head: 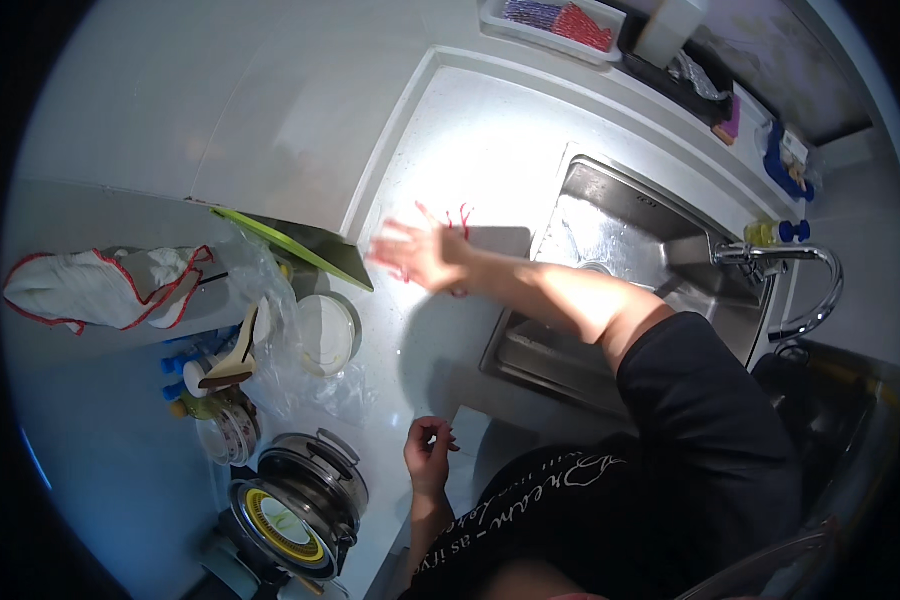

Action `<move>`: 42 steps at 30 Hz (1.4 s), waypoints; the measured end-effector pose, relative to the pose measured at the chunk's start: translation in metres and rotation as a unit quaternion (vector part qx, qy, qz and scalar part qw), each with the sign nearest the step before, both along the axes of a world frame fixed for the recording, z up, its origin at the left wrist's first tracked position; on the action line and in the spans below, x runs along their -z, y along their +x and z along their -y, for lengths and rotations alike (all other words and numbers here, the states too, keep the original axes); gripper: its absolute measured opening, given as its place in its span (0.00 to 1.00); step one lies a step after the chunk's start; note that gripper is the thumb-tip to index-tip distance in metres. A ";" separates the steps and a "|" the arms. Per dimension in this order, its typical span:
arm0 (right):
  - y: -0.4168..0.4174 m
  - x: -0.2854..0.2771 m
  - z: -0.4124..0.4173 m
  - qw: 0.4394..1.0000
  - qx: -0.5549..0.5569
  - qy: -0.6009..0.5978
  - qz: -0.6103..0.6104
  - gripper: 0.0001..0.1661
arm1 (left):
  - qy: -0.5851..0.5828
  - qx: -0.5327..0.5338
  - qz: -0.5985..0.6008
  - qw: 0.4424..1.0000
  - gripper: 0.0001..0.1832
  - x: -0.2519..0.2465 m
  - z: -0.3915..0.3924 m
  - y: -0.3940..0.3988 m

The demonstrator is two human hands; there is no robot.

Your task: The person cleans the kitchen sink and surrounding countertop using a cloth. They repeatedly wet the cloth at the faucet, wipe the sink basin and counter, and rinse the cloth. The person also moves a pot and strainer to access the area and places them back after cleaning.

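Reaching across the white countertop [382,442], my right hand [422,251] is palm down with its fingers spread, blurred at the tips. Red edging [464,215] of what looks like a cloth shows around that hand; the rest is hidden beneath it or lost in glare. I cannot tell how firmly the hand presses on it. Close to my body, my left hand [429,448] is loosely curled near the counter's front edge, with nothing visible in it. The stainless steel sink [607,202] lies to the right, under my right forearm.
A chrome faucet [832,274] arches beside the sink. Left of my right hand lean a green cutting board [292,247] and a dark board [337,259]. Near them are a stack of white plates [326,335], stacked metal pots [345,472] and a hanging red-edged cloth [75,289].
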State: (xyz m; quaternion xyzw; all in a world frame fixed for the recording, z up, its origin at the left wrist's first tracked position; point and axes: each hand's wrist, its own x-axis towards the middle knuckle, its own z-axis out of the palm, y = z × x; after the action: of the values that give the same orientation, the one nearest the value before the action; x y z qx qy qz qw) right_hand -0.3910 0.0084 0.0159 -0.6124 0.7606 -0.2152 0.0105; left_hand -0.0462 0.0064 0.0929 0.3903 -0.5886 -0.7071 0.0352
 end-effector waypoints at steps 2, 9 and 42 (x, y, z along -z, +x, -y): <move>0.042 0.008 -0.009 0.999 -0.005 -0.026 0.020 0.37 | -0.001 -0.015 0.000 1.000 0.04 -0.002 -0.002 0.006; 0.107 -0.015 -0.057 0.996 0.017 -0.062 0.054 0.38 | -0.044 0.000 -0.009 0.999 0.05 -0.006 -0.007 0.036; 0.082 -0.194 0.035 0.943 0.206 -0.092 0.245 0.26 | -0.518 0.195 0.271 0.788 0.24 -0.029 0.110 -0.149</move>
State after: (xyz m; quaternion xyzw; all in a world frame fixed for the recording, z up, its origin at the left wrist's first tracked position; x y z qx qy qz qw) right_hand -0.3093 -0.0264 0.2104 -0.3691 0.8209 -0.4251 0.0958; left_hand -0.1950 -0.1036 0.1222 0.3658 -0.9154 -0.1536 -0.0673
